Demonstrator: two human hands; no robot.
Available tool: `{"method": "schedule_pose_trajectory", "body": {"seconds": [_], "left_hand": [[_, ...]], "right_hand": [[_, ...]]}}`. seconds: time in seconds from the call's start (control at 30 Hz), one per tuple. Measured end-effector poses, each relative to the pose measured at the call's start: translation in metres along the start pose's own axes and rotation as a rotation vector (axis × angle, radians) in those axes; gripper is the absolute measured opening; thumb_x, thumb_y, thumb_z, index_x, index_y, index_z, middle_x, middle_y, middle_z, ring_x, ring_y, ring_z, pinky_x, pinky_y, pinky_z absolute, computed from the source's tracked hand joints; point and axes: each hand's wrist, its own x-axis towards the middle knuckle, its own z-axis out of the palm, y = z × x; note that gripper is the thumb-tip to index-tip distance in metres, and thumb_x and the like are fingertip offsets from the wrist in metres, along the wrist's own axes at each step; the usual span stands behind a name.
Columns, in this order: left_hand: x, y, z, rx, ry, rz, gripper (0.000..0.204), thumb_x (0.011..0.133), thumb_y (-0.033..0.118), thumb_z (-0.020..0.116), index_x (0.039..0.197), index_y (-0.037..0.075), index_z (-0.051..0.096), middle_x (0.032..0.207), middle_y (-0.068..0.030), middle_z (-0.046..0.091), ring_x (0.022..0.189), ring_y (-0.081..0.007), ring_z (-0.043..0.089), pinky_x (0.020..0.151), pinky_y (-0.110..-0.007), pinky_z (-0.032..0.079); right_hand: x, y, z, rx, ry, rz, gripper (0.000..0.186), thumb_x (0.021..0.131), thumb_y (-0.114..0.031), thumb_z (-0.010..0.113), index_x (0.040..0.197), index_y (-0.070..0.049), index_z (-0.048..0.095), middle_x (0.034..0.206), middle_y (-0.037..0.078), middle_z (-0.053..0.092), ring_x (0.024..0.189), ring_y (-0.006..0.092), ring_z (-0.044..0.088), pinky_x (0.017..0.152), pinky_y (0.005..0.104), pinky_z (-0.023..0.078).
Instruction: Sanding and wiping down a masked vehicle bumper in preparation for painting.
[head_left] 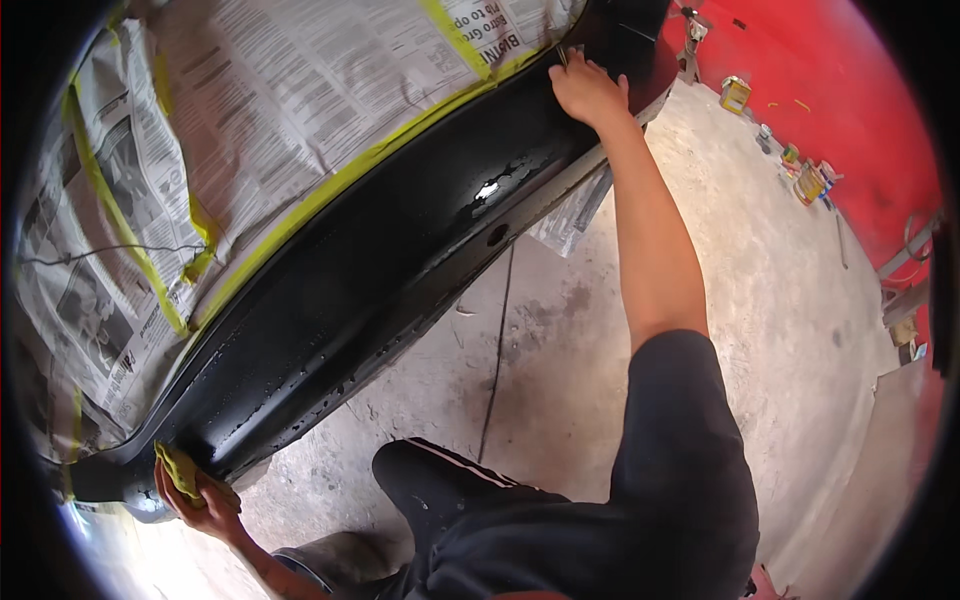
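Observation:
A glossy black car body panel (330, 250) runs slantwise from the lower left to the top, wet with beads of water and one bright wet patch. At its lower left end my left hand (212, 508) is closed round a yellow cloth or sponge (180, 472), which touches the panel. My right arm stretches far forward, and my right hand (592, 92) rests on the panel's upper end with its fingers curled. Something small and thin shows at those fingertips, too small to name.
Newspaper (270, 100) held by yellow masking tape (330, 188) covers the area above the panel. A thin dark line (497, 360) crosses the concrete floor (780, 330). Several cans (808, 184) stand by the red wall (830, 80). Clear plastic (573, 220) lies under the panel's edge.

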Motion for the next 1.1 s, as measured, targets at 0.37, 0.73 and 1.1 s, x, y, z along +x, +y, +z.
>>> {"method": "schedule_pose_trajectory", "body": {"seconds": [0.37, 0.73, 1.1], "left_hand": [[0.006, 0.003, 0.009, 0.06, -0.017, -0.052, 0.054, 0.085, 0.021, 0.051, 0.133, -0.003, 0.054, 0.133, -0.0203, 0.054, 0.122, -0.0353, 0.052, 0.104, -0.045, 0.04], [0.005, 0.002, 0.012, 0.068, -0.022, -0.053, 0.056, 0.085, 0.026, 0.05, 0.133, -0.004, 0.053, 0.134, -0.0214, 0.053, 0.123, -0.0358, 0.052, 0.104, -0.045, 0.04], [-0.001, -0.01, 0.013, 0.054, -0.014, -0.066, 0.059, 0.092, 0.037, 0.051, 0.135, -0.003, 0.052, 0.136, -0.0223, 0.051, 0.124, -0.0372, 0.051, 0.105, -0.047, 0.038]], "right_hand": [[0.079, 0.038, 0.001, 0.427, 0.292, -0.019, 0.074, 0.093, -0.04, 0.035, 0.157, -0.009, 0.014, 0.165, 0.011, 0.011, 0.152, 0.0234, 0.013, 0.119, 0.0571, 0.01], [0.16, 0.064, -0.028, 0.677, 0.337, 0.029, 0.065, 0.095, -0.039, 0.034, 0.143, 0.005, 0.04, 0.144, 0.029, 0.045, 0.136, 0.0411, 0.041, 0.113, 0.042, 0.031], [0.121, 0.122, -0.05, 0.393, 0.29, -0.085, 0.058, 0.093, -0.036, 0.041, 0.143, -0.006, 0.045, 0.129, 0.026, 0.06, 0.126, 0.0415, 0.052, 0.109, 0.0418, 0.036]]}}
